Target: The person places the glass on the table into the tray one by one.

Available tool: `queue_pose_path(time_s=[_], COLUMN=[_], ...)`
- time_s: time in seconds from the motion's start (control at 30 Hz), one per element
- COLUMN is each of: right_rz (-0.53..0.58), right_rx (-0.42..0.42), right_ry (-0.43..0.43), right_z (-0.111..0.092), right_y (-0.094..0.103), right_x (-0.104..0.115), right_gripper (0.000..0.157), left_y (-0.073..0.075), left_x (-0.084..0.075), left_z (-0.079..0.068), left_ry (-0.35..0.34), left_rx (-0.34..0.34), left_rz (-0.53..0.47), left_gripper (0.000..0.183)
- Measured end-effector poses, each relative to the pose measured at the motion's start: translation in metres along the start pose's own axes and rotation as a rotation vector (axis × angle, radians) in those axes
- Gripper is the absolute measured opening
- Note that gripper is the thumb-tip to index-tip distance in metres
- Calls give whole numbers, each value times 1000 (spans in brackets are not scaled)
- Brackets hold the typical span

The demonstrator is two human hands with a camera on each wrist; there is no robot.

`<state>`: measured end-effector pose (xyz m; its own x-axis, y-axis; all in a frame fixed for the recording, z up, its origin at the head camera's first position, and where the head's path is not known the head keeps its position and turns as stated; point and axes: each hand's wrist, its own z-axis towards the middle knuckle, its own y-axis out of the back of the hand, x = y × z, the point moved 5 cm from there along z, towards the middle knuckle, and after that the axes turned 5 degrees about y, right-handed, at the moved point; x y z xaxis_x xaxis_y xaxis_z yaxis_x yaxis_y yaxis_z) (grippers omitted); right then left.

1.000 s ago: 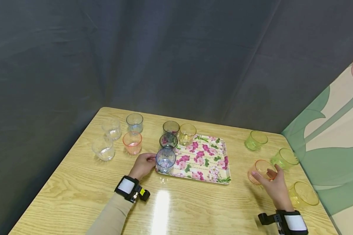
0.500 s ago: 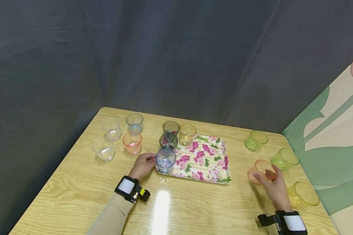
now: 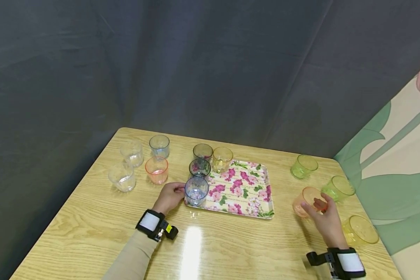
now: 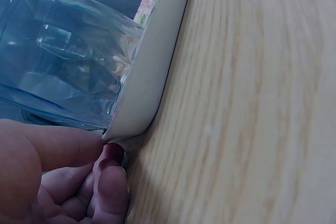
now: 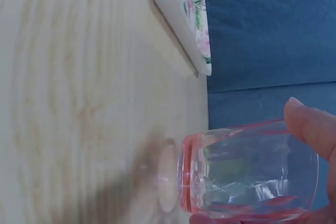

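My left hand [image 3: 169, 197] is at the near left corner of a flowered tray [image 3: 246, 196]. In the left wrist view, thumb and fingers pinch the tray's rim [image 4: 142, 87]. Just beside those fingers, a blue-tinted glass [image 3: 196, 192] stands on the tray. Over at the right, my right hand [image 3: 325, 223] grips a clear pink-orange glass [image 3: 302, 206] between thumb and fingers. The right wrist view shows that glass's base [image 5: 189, 174] slightly off the wood, with its reflection below.
On the tray's left side are two dark glasses [image 3: 200, 169] and a yellow glass [image 3: 222, 159]. Two green glasses [image 3: 303, 168] and a yellow glass [image 3: 360, 231] stand near my right hand. Left of the tray are two clear glasses [image 3: 123, 179], a bluish glass [image 3: 160, 147] and a pink glass [image 3: 157, 171].
My right hand has raised the pink-orange glass a little from the table, and its rim has tilted. My left hand has stayed at the tray's corner.
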<state>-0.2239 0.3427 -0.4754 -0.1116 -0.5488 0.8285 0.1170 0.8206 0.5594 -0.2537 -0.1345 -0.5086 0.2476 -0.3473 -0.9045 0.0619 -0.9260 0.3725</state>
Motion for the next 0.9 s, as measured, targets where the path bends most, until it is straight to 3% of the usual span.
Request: queue_pose_path(time_s=[0.23, 0.4, 0.9], right_rz=[-10, -17, 14], right_rx=[15, 30, 159], right_ry=[78, 87, 194], right_z=[0, 4, 20], right_y=[-2, -10, -57], right_x=[21, 37, 87], right_gripper=[91, 91, 89], left_y=[1, 1, 0], left_x=[-3, -2, -1], left_z=[0, -2, -1], left_ry=[5, 16, 6], left_rx=[2, 5, 4], left_rz=[2, -5, 8], left_gripper=[26, 26, 26])
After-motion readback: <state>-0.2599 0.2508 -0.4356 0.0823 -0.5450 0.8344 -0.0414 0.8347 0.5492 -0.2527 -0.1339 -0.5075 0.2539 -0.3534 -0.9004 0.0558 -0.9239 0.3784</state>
